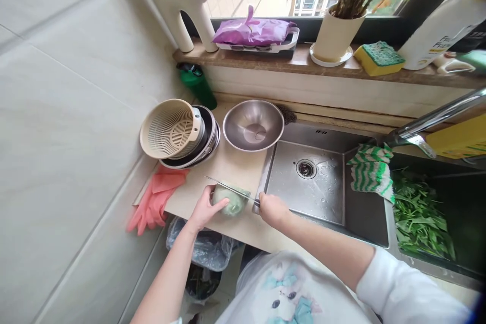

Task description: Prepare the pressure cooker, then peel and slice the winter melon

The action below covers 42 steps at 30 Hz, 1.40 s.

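A pale green, rounded vegetable (pixel 232 207) is set near the front edge of the counter (pixel 243 167), between the pink gloves (pixel 155 195) and the sink (pixel 326 192). The hands are held apart: the vegetable's left side is clasped by the left hand (pixel 207 207), its thumb spread across the near face, while the handle of the knife (pixel 231 189) is gripped by the right hand (pixel 273 209). The blade is held across the far side; whether it is sunk in cannot be told. Firmness, moderate weight and some slipperiness may be expected of the glossy, rounded surface, so it is best steadied low on the side, with fingertips kept clear of the edge.
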Available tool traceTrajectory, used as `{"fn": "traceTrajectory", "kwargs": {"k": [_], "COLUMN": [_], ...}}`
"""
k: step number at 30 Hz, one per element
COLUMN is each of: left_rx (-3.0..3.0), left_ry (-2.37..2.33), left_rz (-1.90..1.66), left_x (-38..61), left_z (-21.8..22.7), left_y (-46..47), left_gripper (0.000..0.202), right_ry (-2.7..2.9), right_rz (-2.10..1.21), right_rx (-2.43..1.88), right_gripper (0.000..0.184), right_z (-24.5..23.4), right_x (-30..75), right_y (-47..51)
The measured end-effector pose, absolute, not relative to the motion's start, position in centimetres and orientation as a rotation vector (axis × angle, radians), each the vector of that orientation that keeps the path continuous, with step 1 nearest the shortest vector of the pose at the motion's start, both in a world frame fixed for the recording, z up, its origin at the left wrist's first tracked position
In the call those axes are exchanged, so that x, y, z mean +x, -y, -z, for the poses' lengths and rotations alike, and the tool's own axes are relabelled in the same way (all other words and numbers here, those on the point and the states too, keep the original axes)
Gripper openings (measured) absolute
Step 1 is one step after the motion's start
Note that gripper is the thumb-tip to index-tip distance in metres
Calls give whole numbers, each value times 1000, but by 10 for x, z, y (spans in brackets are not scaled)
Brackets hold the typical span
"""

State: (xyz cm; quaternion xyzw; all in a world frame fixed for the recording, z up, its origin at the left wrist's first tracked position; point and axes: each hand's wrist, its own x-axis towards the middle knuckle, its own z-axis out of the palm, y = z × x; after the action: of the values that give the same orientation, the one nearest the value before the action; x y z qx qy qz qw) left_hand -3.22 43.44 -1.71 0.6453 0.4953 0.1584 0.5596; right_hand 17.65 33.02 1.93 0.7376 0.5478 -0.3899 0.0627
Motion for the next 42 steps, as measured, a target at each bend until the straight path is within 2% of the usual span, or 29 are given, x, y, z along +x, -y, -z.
{"fn": "traceTrajectory", "kwargs": {"k": [8,12,17,25,30,39,42], "left_rx": [1172,1514,1967,1812,1709,1646,1666], "left_ry": [-1174,-1430,-1622,-1454,-1344,-1288,-1339], "left_rz": [-358,-468,-383,-273,-237,-234,-296], "left_x": [-31,-15,10,-8,-23,-34,-32], "left_z": [18,17,13,13,12,24,16], "left_y": [-412,-373,-348,-394,-419,-426,-422], "left_gripper": [66,70,92,75,67,67,79], "right_ry": [-1719,-1593,-1498,-1526,-1545,-1577,-1615], "right_rz": [1126,1120,1144,1243,1281,1290,1282], "right_rx": [2258,2294,2294,2261,2246,2251,2258], "right_gripper": [26,28,28,29,32,30,28], "right_z": [-37,-40,-36,-2,1,3,7], "right_x": [174,173,178,184,183,172,168], "right_y": [-307,-291,-297,-312,-320,-347,-352]}}
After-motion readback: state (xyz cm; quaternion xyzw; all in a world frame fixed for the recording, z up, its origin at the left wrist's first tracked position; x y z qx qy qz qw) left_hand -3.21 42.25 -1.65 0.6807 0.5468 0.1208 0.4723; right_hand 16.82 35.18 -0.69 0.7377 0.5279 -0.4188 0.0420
